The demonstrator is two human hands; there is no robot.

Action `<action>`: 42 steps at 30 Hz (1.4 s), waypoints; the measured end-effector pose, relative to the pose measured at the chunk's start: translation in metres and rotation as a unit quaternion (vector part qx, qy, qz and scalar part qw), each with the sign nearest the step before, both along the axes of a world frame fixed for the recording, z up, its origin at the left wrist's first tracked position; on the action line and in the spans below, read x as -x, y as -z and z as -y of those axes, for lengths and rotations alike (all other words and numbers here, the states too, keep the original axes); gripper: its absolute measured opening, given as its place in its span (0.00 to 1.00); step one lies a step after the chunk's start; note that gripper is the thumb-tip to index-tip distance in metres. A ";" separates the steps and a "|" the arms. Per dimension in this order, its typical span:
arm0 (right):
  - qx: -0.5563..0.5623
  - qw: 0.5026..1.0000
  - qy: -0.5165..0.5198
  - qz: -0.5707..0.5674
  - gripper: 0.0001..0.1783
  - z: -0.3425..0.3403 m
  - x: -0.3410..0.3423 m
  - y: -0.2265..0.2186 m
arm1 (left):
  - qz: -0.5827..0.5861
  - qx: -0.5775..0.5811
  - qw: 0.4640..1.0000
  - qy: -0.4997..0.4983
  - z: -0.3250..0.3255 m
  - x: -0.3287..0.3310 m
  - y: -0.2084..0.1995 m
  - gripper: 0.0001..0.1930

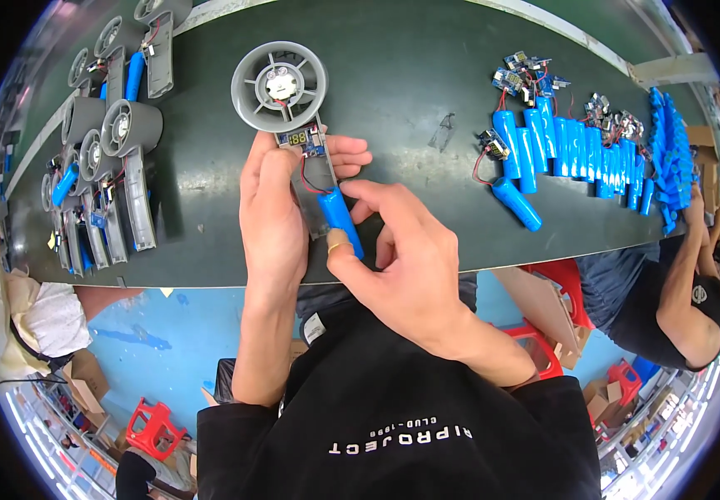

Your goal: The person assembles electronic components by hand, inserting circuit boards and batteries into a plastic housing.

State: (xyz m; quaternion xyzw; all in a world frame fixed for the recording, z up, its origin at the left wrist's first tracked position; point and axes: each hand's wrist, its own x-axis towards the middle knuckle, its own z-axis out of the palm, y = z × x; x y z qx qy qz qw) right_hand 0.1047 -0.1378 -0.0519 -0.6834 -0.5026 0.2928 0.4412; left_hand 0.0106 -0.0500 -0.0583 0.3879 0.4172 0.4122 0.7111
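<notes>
My left hand [275, 200] is wrapped round the handle of a grey handheld fan housing [237, 83], its thumb by a small blue circuit board [311, 142] with a display. The round fan ring points away from me, with a white motor part [281, 85] at its centre. Red and dark wires run from the board to a blue cylindrical battery [336, 215]. My right hand [406, 258] grips that battery between thumb and fingers, at the near end of the open handle shell [310, 210]. The battery lies slightly askew along the shell.
Several grey fan housings [131, 129], some with blue batteries, crowd the table's left side. At right lie several blue batteries wired to boards [525, 154], beside a heap of blue pieces [668, 158]. A co-worker's arm [685, 275] reaches in at far right. Red stools [156, 429] stand below.
</notes>
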 end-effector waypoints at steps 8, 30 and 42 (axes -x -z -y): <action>-0.076 0.995 0.021 0.060 0.19 -0.010 -0.003 0.010 | 0.025 0.029 0.999 -0.002 -0.002 -0.003 -0.002 0.15; 0.080 0.978 -0.035 -0.191 0.12 -0.055 -0.029 0.006 | 0.033 0.030 0.999 0.030 -0.005 0.009 0.002 0.17; 0.061 0.970 -0.052 -0.229 0.13 -0.059 -0.030 0.005 | -0.181 -0.112 0.976 0.050 -0.009 0.011 0.003 0.15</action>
